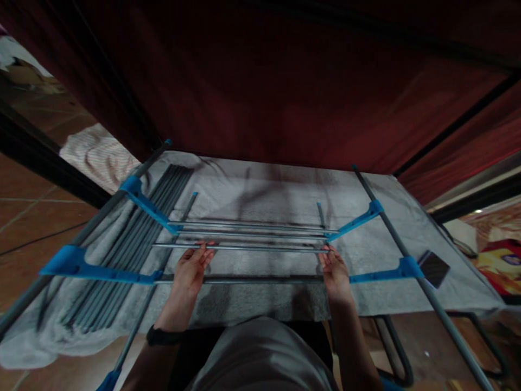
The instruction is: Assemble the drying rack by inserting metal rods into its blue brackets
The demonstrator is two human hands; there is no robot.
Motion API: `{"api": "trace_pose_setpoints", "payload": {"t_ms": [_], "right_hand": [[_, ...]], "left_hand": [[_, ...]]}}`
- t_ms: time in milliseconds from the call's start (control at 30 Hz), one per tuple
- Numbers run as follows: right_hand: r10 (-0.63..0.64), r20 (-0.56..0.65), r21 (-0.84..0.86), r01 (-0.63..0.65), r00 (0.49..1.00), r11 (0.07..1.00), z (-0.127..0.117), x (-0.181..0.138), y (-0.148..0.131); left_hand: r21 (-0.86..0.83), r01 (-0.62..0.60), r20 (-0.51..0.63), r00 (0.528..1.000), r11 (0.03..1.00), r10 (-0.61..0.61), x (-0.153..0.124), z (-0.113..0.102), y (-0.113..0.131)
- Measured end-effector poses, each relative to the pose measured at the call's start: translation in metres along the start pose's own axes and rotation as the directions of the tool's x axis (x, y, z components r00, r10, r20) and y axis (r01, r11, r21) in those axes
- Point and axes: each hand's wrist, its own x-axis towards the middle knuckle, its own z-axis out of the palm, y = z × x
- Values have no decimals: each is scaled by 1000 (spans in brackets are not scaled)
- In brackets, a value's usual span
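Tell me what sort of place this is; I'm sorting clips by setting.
Probably a room in a home: reddish-brown tiled floor, dark red fabric wall behind, colourful patterned rug. The left hand and right hand hold a thin grey metal rod over a grey cloth.

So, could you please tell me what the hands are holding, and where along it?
One thin metal rod: the left hand holds it left of its middle, the right hand at its right end.
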Motion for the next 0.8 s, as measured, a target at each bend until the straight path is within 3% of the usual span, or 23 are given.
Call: {"api": "trace_pose_setpoints", "payload": {"t_ms": [800], "right_hand": [[90, -27, 66, -88, 996, 994, 23, -14, 11]], "left_hand": [[19, 72, -54, 996, 997, -71, 2, 6, -6]]}}
